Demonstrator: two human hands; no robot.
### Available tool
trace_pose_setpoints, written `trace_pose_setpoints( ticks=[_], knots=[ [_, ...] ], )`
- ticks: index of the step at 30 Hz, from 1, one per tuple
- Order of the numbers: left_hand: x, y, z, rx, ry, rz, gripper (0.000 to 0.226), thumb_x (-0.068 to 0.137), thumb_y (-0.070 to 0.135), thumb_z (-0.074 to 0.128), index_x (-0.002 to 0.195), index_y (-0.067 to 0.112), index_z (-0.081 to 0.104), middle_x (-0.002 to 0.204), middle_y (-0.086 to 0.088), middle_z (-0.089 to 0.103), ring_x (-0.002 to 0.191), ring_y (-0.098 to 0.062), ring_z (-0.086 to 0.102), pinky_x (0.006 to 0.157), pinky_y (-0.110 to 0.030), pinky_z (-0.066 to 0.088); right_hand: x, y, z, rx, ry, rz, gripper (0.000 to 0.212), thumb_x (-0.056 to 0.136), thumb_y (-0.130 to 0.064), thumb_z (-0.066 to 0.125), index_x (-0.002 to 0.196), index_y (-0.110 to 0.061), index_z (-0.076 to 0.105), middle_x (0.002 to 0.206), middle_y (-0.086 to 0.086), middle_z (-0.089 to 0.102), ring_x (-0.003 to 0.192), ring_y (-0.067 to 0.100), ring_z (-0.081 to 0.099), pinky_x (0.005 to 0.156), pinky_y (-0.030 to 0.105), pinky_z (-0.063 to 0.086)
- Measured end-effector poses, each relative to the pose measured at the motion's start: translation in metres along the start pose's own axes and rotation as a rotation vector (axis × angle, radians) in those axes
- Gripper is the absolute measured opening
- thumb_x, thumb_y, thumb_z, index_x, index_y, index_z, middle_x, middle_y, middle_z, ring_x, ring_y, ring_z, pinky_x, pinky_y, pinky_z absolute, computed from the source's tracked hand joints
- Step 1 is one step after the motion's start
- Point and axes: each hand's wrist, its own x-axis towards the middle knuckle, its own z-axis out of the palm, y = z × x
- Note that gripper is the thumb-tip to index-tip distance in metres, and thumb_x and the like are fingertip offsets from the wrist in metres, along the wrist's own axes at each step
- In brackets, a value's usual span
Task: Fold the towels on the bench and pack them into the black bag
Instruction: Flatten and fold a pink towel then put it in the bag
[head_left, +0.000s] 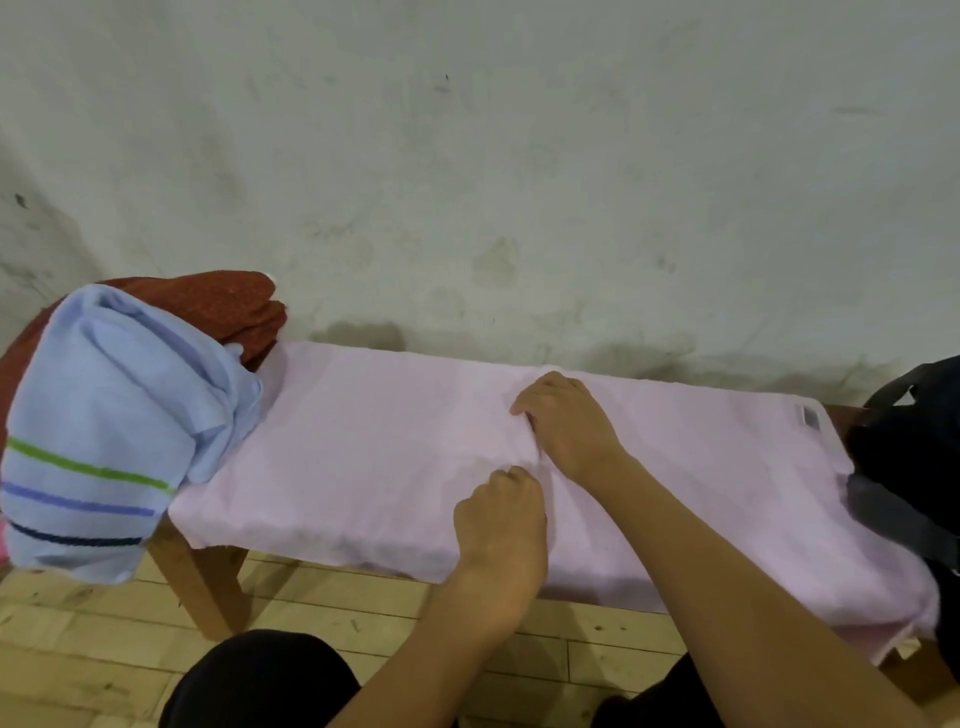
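Here the pink towel (395, 441) lies spread flat along the desk (197, 577), covering nearly the whole top and hanging a little over the near edge. It runs from the middle left of the frame to the lower right, where a small label (809, 417) shows near its far right corner.

Both hands meet at the centre of the frame, on the towel's middle. The left hand (501, 525) sits nearer the lower edge with its fingers curled under, and its grip looks closed on a small bunch of the pink cloth. The right hand (566, 421) lies just above it, palm down, fingers bent and the tips tucked into a crease of the cloth; whether that grip pinches the cloth or only presses it, I cannot tell.

At the left of the frame a light blue towel (104, 426) with green, violet and dark stripes sits heaped on the desk's end, draping over the side and overlapping the pink towel's left edge. Behind it, toward the upper left, lies a rust-red towel (223, 306).

At the right edge of the frame the black bag (904, 447) rests on the desk's other end, touching the pink towel, a grey strap (893, 512) trailing across the cloth.

A pale stained wall (467, 156) fills the upper frame, and wooden floor (78, 649) shows below, with the person's dark-clad knees (260, 680) at the bottom.
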Motion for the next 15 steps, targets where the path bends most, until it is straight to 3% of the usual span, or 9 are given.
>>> trace_pose_setpoints(
  ticks=[3, 6, 9, 12, 15],
  knots=[
    [0.004, 0.0, -0.007, -0.107, 0.027, 0.033, 0.022, 0.102, 0.02, 0.043, 0.123, 0.015, 0.05, 0.113, -0.005, 0.061, 0.096, -0.022, 0.061, 0.076, -0.03, 0.045, -0.006, 0.001, -0.002, -0.066, 0.08, -0.011, 0.026, 0.082, 0.004, 0.061, 0.099, -0.012, 0.072, 0.098, 0.003, 0.072, 0.098, 0.024, 0.061, 0.087, 0.026, 0.038],
    [0.001, -0.005, -0.016, -0.335, 0.103, 0.033, 0.008, 0.1, 0.021, 0.043, 0.096, 0.016, 0.047, 0.092, -0.002, 0.056, 0.08, -0.021, 0.052, 0.067, -0.029, 0.04, -0.013, 0.002, -0.011, 0.011, 0.199, 0.038, 0.019, 0.089, 0.003, 0.056, 0.101, -0.009, 0.065, 0.098, 0.006, 0.065, 0.085, 0.023, 0.059, 0.067, 0.028, 0.043],
    [0.007, -0.022, -0.027, -0.675, 0.201, 0.029, 0.019, 0.092, 0.013, 0.051, 0.075, 0.011, 0.043, 0.07, -0.001, 0.052, 0.062, -0.015, 0.048, 0.054, -0.025, 0.034, -0.018, 0.0, -0.024, 0.182, 0.291, 0.116, 0.01, 0.096, -0.003, 0.047, 0.099, -0.007, 0.055, 0.097, 0.005, 0.057, 0.079, 0.022, 0.053, 0.064, 0.033, 0.044],
    [0.016, -0.043, -0.044, -0.903, 0.152, -0.034, 0.004, 0.088, 0.007, 0.054, 0.085, 0.01, 0.056, 0.062, 0.001, 0.052, 0.049, -0.006, 0.043, 0.045, -0.016, 0.03, -0.024, -0.003, -0.038, 0.262, 0.351, 0.139, 0.008, 0.097, -0.005, 0.044, 0.099, -0.007, 0.052, 0.1, 0.005, 0.054, 0.083, 0.019, 0.049, 0.069, 0.028, 0.04],
    [0.015, -0.052, -0.054, -1.051, -0.06, -0.091, 0.023, 0.096, 0.006, 0.043, 0.107, 0.013, 0.061, 0.089, 0.0, 0.065, 0.063, -0.007, 0.054, 0.05, -0.015, 0.041, -0.03, -0.007, -0.049, 0.247, 0.295, 0.151, 0.01, 0.097, -0.008, 0.044, 0.101, -0.006, 0.052, 0.094, 0.006, 0.057, 0.081, 0.022, 0.05, 0.067, 0.033, 0.039]
  ],
)
